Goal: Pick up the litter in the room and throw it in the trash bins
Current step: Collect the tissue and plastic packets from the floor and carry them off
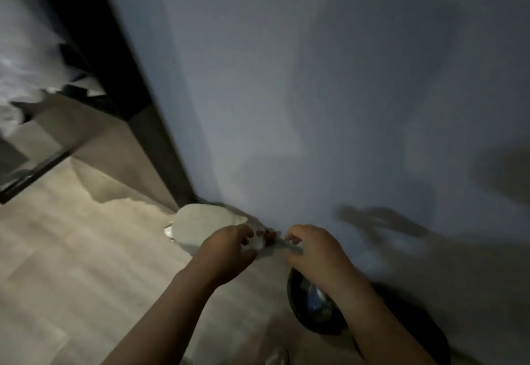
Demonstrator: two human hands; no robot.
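White and crumpled, the scrap of litter (259,245) looks like tissue or thin paper, though the picture is too blurred to be sure. It is held in the air between the two hands, close to the grey-blue wall (315,106) and above the pale wooden floor (71,264). The left hand (226,253) has its fingers curled round the bunched end, and the right hand (315,255) pinches a thinner strip that trails off the other side. I would judge it very light and soft, with no stiffness, and likely to tear if the hands pull apart. The bunched part is the safer place to hold it, not the loose strip. A dark bin (321,327) stands on the floor just under the right forearm, with something pale and blue already inside. To the left, beside the wall, sits a pale rounded thing (195,227), perhaps a lidded bin; I cannot tell.
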